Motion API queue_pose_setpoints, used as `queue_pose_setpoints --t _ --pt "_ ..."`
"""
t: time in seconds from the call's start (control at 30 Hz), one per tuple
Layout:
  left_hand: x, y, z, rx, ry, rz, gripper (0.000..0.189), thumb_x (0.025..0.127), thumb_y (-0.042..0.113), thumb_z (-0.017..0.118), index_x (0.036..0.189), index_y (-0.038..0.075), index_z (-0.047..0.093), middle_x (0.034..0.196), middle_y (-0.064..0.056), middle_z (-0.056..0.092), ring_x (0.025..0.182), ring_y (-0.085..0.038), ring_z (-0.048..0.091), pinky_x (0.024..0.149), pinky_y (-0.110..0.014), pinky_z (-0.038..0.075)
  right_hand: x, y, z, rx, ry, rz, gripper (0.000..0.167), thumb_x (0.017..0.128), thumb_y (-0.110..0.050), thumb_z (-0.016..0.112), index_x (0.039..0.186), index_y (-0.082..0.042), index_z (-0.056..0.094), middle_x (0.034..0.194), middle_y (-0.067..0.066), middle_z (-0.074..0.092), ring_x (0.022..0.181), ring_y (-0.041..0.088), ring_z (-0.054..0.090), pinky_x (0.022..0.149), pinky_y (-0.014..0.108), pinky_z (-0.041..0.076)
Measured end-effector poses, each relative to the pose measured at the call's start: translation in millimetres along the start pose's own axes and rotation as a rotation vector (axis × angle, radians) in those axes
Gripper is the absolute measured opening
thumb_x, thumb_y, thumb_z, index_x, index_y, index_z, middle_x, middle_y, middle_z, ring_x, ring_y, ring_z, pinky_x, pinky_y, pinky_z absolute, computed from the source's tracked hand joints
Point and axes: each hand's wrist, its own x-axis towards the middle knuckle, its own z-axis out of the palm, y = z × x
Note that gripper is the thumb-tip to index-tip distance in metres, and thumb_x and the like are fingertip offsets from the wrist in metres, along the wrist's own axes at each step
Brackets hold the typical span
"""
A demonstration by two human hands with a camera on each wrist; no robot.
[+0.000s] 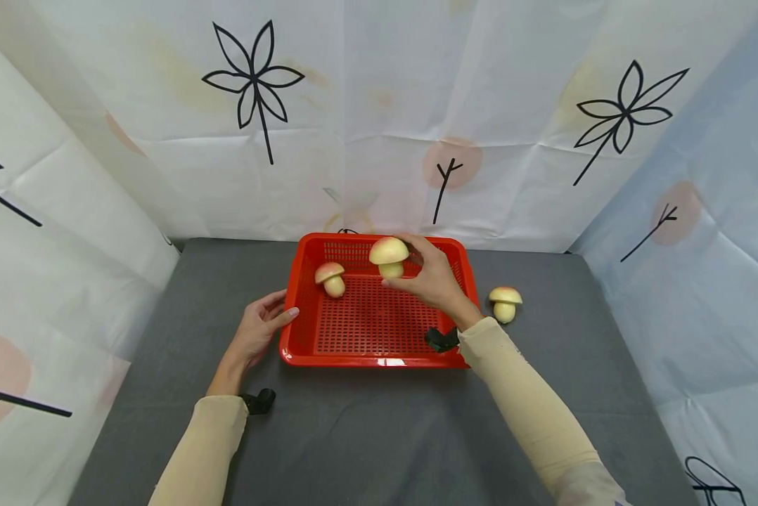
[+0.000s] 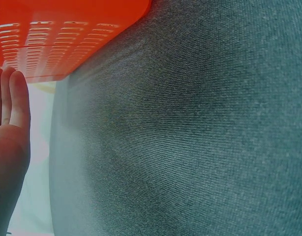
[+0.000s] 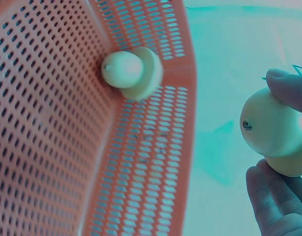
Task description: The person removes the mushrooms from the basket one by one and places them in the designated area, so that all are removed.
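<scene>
1. I see one mushroom point(image 1: 330, 277) inside the red basket point(image 1: 366, 330), near its far left corner, leaning against the wall; I count that one as lying in place.
2. A second mushroom point(image 1: 388, 253) is in the right hand point(image 1: 426, 270), clamped between thumb and fingers, cap up. From the head view it shows against the basket's far part, raised and not resting on the floor.
3. The left hand point(image 1: 264, 327) is at the basket's left side, fingers straight along the outer wall and apart from the thumb, which lies at the rim; I see no curl round it, and my guess is that it steadies the basket.
4. A third mushroom point(image 1: 505, 303) stands on the gray table point(image 1: 354, 436), just right of the basket and untouched.
5. I judge the work partway: one inside, one in hand, one outside. Whether the held one is going in or coming out, I cannot tell.
</scene>
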Motion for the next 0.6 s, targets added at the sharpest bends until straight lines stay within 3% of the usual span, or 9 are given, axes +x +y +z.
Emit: queue_pose_setpoints --t 0.2,0.43,0.6 --pt "-0.4 0.9 0.3 0.006 -0.002 0.0 0.06 0.1 0.006 0.064 0.15 -0.01 0.036 0.146 -0.034 0.044 0.117 -0.013 0.061 0.094 -0.025 0.054 -22.1 0 -31 -0.015 0.057 -0.044 0.082 0.075 -0.002 0.09 0.147 -0.004 0.049 0.138 0.014 0.054 0.122 0.029 0.06 0.103 0.041 0.05" --pt "-0.7 1.4 0.3 0.004 -0.003 0.0 0.06 0.099 0.005 0.065 0.15 -0.01 0.036 0.146 -0.035 0.044 0.116 -0.011 0.061 0.093 -0.025 0.054 -49.5 7 -68 -0.042 0.145 -0.03 0.084 0.074 0.004 0.088 0.147 0.001 0.047 0.142 0.019 0.051 0.128 0.032 0.054 0.104 0.025 0.047" --pt "-0.4 1.6 0.6 0.005 -0.003 0.001 0.059 0.099 0.005 0.064 0.15 -0.01 0.037 0.145 -0.034 0.044 0.116 -0.011 0.061 0.093 -0.025 0.054 -68.4 16 -95 -0.06 0.192 0.02 0.082 0.077 0.009 0.084 0.148 0.002 0.045 0.143 0.021 0.05 0.119 0.019 0.059 0.097 0.017 0.048"
